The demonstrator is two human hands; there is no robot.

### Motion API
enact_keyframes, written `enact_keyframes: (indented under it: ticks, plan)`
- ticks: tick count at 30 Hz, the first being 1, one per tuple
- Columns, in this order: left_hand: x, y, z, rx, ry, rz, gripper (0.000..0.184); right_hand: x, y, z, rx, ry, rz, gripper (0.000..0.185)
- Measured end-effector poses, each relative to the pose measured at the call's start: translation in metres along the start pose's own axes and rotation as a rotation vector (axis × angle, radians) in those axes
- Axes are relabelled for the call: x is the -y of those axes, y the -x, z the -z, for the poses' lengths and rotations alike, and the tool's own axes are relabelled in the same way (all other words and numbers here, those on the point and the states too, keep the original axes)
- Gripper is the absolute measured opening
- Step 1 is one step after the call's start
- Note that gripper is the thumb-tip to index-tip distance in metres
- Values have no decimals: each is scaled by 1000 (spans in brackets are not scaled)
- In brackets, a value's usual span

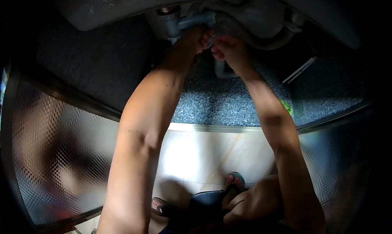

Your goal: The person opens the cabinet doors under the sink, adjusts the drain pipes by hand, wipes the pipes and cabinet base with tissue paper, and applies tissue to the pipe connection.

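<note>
Both my arms reach into a dark cabinet under a sink. My left hand (200,39) is closed just below a grey plastic drain pipe (196,19), its fingers curled. Close beside it, my right hand (229,50) is pinched shut, thumb and fingers together. A small pale strip or edge shows between the two sets of fingertips, too dim and small to name. Behind and above the hands, a ribbed grey hose (230,25) runs off to the right. Under my right hand a bent grey pipe (222,70) curves down to the cabinet floor.
The sink basins' undersides (151,3) hang low overhead. Speckled dark matting (212,107) covers the cabinet floor. A thin white strip (300,70) and a green item (286,107) lie to the right. Textured cabinet doors (65,148) stand open on both sides.
</note>
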State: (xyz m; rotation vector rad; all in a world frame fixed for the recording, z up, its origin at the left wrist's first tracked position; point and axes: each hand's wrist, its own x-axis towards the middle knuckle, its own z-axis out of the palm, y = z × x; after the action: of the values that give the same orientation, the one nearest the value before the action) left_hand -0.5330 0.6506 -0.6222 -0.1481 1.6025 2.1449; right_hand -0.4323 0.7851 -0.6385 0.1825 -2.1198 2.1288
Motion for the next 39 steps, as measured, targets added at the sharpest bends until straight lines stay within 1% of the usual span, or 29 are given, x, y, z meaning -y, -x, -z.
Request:
enact_keyframes:
  ticks: [1, 3, 4, 5, 6, 7, 8, 9, 10, 12, 13, 15, 16, 18, 19, 21, 22, 24, 25, 27, 28, 29, 33, 37, 39]
  plan:
    - [-2, 4, 0, 2, 36, 18, 18, -3, -1, 0, -1, 8, -13, 22]
    - [-4, 10, -3, -79, -3, -10, 21, 3, 4, -7, -1, 15, -27, 23]
    - [1, 3, 3, -78, 0, -7, 21, 6, 8, -10, -9, 8, -29, 23]
    - [12, -14, 15, -35, -138, -146, 16, 9, 12, -12, -16, 0, -36, 23]
    - [20, -29, 23, 8, -278, -289, 16, 4, 10, -10, -15, 1, -39, 23]
    - [22, -38, 25, 10, -278, -288, 16, -3, 5, -8, 3, 7, -22, 23]
    - [19, -38, 22, -106, -981, -566, 15, -6, 3, -7, 20, 12, -3, 23]
    - [19, -37, 20, -143, -1340, -689, 16, -9, 2, -5, 18, 13, -2, 23]
    - [18, -36, 17, -228, -1686, -833, 17, -11, 1, -3, 23, 8, -1, 23]
    - [7, 4, -1, -395, -1768, -624, 18, -12, 0, -1, 30, 4, 1, 22]
    - [8, 4, 1, -394, -1768, -624, 18, -13, 0, -1, 38, 3, 12, 22]
    - [14, 0, 7, -480, -1931, -881, 22, -15, 0, -1, 46, 2, 22, 22]
    - [17, -3, 8, -481, -1931, -881, 22, -16, 0, -1, 50, -9, 25, 21]
    - [22, -3, 5, -504, -1390, -809, 25, -15, 1, 0, 53, -19, 28, 21]
    - [20, -5, 3, -504, -1389, -811, 25, -14, 2, 0, 58, -1, 26, 21]
    - [16, -12, 1, -467, -1536, -664, 24, -15, 2, 0, 64, 17, 22, 20]
    - [15, -14, 0, -468, -1536, -662, 24, -18, 1, 1, 73, -12, 19, 20]
    - [8, -14, -8, -441, -1820, -510, 27, -17, 1, 2, 81, -43, 21, 19]
    - [10, -12, -1, -442, -1822, -512, 27, -17, 2, 2, 79, -31, 4, 19]
    - [20, -17, 23, -355, -1748, -1431, 31, -15, 2, 2, 71, -22, -9, 18]
    - [23, -18, 26, -354, -1750, -1429, 31, -16, 3, 1, 73, -10, -2, 19]
    - [23, -11, 25, -288, -1454, -1260, 31, -16, 4, -1, 77, 5, 4, 19]
    - [19, 22, 13, -190, -900, -946, 30, -11, 7, -5, 91, -9, 21, 21]
    - [20, 33, 15, -174, -862, -967, 28, -11, 6, -11, 105, 40, 8, 22]
    - [23, 32, 13, -142, -712, -962, 30, -17, 2, -11, 108, 44, 10, 22]
